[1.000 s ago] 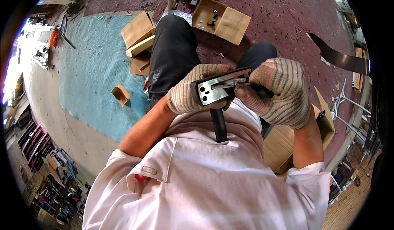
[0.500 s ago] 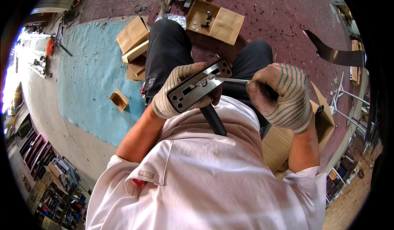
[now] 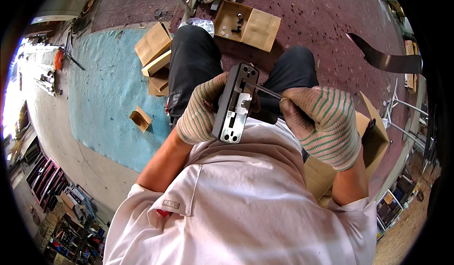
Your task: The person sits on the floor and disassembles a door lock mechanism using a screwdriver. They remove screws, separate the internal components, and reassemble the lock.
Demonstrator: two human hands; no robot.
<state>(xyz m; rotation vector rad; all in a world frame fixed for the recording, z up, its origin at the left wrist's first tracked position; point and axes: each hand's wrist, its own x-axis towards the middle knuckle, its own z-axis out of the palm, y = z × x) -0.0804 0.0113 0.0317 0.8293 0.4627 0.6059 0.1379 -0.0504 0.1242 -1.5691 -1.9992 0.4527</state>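
In the head view, the left hand [image 3: 201,111], in a knitted glove with green stripes, holds a black-and-silver metal fitting [image 3: 236,104] in front of the person's lap, its grip closed around the left side of the black housing. The fitting stands nearly upright, leaning a little to the right at its top, with the slotted silver face turned up toward the head; round holes sit at both ends. The right hand [image 3: 326,125], gloved alike, has its grip pinched narrow, thumb against forefinger, on a thin metal rod [image 3: 268,91]. The rod slants up to the left, and its far end meets the fitting near the top; how deep it goes is too small to tell. A dark bar [image 3: 266,117] shows just right of the fitting's lower half. Beyond the knees, an open cardboard box [image 3: 261,27] lies on the reddish floor [image 3: 312,24] with small black pieces [image 3: 237,28] inside. A small carton [image 3: 140,119] rests on the blue mat [image 3: 109,90] to the left, and a larger carton [image 3: 319,176] stands beside the right forearm.
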